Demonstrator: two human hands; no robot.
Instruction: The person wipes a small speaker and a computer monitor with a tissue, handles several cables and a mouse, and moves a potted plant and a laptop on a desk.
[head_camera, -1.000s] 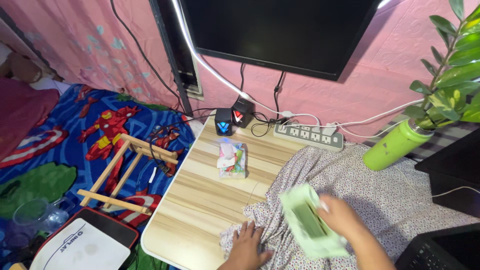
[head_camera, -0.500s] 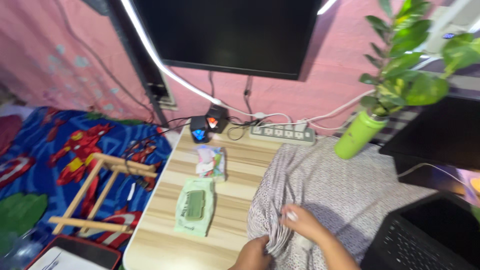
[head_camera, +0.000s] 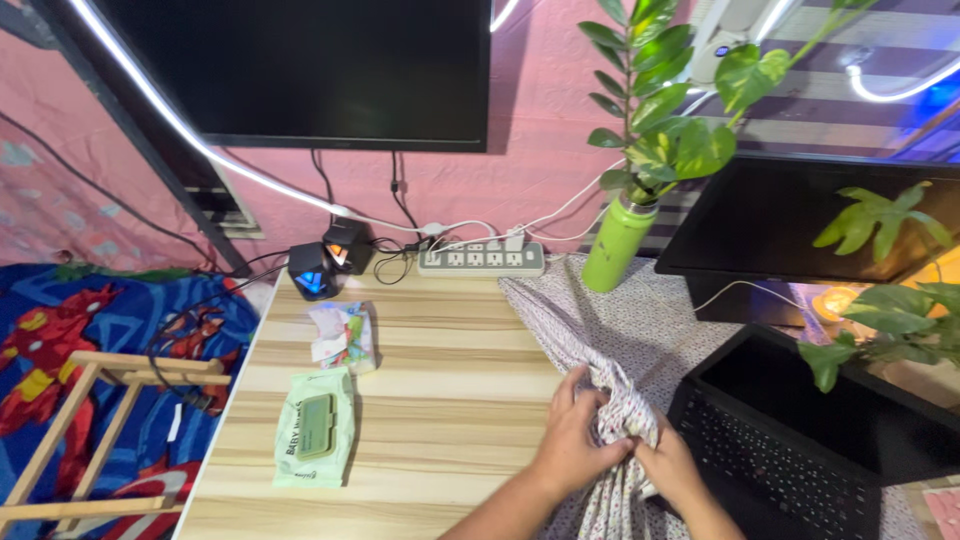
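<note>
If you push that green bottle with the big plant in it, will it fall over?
Probably. The green bottle is tall and narrow, and the leafy plant spreads high above it, so it looks top-heavy. It also stands on the flowery cloth both hands are bunching, so a tug might tip it.

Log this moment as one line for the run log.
left hand: gripping floral cloth | right hand: gripping same cloth | cloth: bunched between hands | wipes pack: flat on table, untouched
</note>
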